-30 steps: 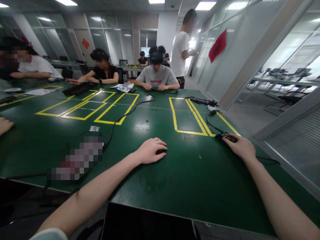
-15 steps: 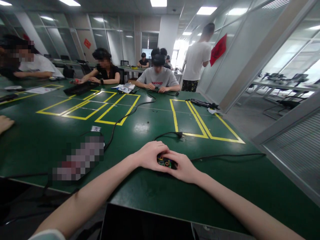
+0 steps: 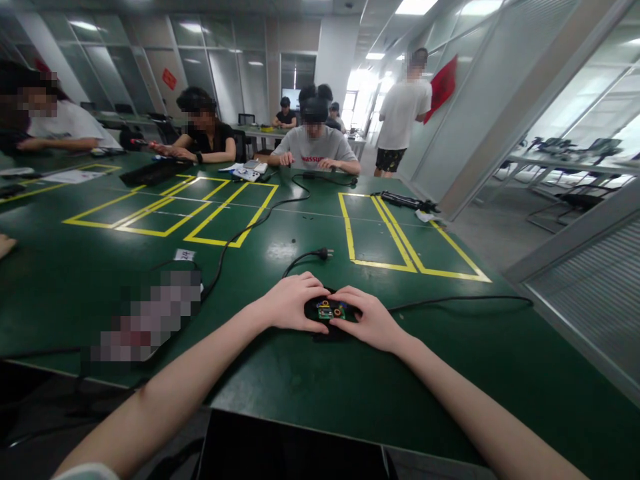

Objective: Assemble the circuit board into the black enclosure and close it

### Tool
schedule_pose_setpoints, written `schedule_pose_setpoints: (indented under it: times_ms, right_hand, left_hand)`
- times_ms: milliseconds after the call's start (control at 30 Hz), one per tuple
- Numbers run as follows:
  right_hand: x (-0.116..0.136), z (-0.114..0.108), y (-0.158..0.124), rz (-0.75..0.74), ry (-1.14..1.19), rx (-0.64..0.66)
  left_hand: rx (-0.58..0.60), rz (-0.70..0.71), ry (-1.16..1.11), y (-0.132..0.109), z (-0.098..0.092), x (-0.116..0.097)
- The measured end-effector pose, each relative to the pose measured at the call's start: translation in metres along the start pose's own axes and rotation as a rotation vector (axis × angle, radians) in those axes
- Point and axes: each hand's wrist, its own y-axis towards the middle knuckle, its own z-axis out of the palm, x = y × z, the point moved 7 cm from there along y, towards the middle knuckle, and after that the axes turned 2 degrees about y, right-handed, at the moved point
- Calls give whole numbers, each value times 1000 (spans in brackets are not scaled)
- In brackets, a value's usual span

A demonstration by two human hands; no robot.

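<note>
Circuit board is at the near side of the green table, between left hand and right hand, both half-curled with fingertips holding its edges; the step seems two-handed positioning; moving on calls for even, gentle pressure.

Prob. office-type wkshop: taped green tbl, glass partitions.

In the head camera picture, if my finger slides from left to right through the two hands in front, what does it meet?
A blurred-out thing → the left hand → a green circuit board → the right hand → a black cable.
</note>
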Motion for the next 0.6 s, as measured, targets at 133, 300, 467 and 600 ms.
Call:
schedule_pose_setpoints:
  times_ms: [133, 300, 467, 600]
  right_hand:
    - [-2, -4, 1, 2, 33, -78]
    - [-2, -4, 2, -11, 51, -110]
    - [2, -3, 2, 5, -69, -74]
    - [9, -7, 2, -54, -229, -47]
  left_hand:
    - [27, -38, -10, -2, 3, 1]
    - [32, -66, 11, -2, 4, 3]
    - [-31, -29, -49, 0, 0, 2]
    - [-52, -87, -57, -2, -4, 9]
